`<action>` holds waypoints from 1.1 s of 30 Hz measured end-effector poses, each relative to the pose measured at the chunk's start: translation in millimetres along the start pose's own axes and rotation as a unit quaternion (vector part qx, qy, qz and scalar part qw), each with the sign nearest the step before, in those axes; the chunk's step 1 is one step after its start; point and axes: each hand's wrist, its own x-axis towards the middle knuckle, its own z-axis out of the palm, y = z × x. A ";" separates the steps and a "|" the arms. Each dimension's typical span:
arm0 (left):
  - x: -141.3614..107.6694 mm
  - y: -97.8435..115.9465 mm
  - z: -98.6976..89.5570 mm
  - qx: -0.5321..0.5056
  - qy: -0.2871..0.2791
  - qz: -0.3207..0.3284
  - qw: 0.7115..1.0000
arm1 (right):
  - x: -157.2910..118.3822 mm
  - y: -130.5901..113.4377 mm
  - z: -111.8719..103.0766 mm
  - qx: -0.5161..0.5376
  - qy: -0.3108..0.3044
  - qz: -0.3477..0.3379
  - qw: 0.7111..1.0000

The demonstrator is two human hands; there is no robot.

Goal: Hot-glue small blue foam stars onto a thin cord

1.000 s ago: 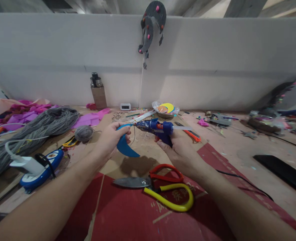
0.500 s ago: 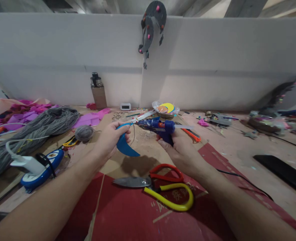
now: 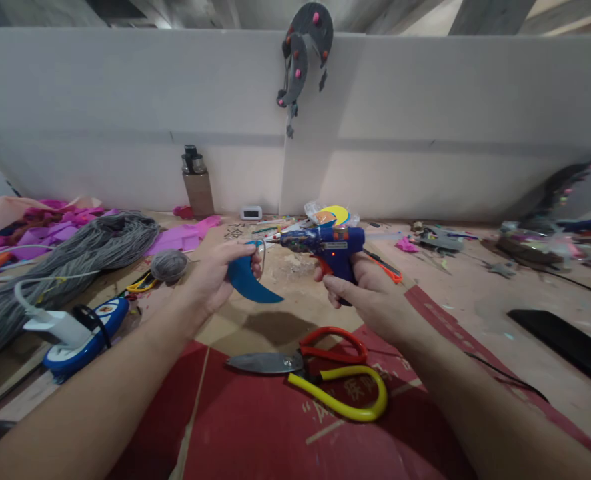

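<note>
My left hand [image 3: 225, 270] pinches a blue crescent-shaped piece [image 3: 253, 283] near its upper end, with the pointed tip hanging to the lower right. A strand of grey yarn [image 3: 264, 252] shows beside its top edge. My right hand [image 3: 358, 280] is wrapped around the handle of a blue hot glue gun [image 3: 343, 248], a small red light glowing on its side. The gun's nozzle points left, close to the top of the crescent; whether they touch I cannot tell. Below both hands lies a pair of scissors [image 3: 295, 365] with one red and one yellow handle.
Red cardboard [image 3: 255, 427] lies under the scissors. On the left are a blue power strip [image 3: 88, 337], grey yarn [image 3: 75, 267], a small yarn ball [image 3: 169, 265] and pink felt scraps [image 3: 183, 238]. A black phone-like slab [image 3: 565, 347] is at right. An orange cutter [image 3: 385, 268] sits behind my right hand.
The glue gun has turned level and shifted slightly right, with its side now facing me. The blue crescent has risen a little and tilted. The scissors stay where they were.
</note>
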 end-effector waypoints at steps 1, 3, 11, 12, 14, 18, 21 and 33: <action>-0.2 1.0 -0.5 -0.014 -0.024 -0.008 1.000 | -0.5 -2.1 0.0 0.041 -0.007 0.008 0.999; -0.8 1.4 -1.0 -0.020 -0.058 -0.006 0.998 | -1.6 -5.9 -0.1 0.110 -0.024 0.007 0.994; -0.3 -2.8 -1.9 0.003 -0.058 0.075 0.995 | -5.1 -13.1 -2.7 0.139 -0.043 0.002 0.989; -0.2 -3.0 -2.6 0.007 -0.057 0.083 0.995 | -5.4 -13.7 -2.8 0.132 -0.045 0.003 0.990; -0.2 -3.2 -4.0 0.017 -0.050 0.098 0.994 | -6.1 -14.7 -3.0 0.118 -0.054 0.003 0.992; -0.6 -3.0 -5.1 0.030 -0.024 0.128 0.991 | -8.1 -15.5 -3.9 0.084 -0.068 0.007 0.994; -0.2 -1.9 -5.3 0.044 -0.031 0.167 0.985 | -9.5 -15.2 -5.3 0.073 -0.074 0.010 0.994; 0.4 -1.5 -6.4 0.068 -0.031 0.194 0.978 | -10.8 -17.1 -5.9 0.062 -0.080 0.020 0.995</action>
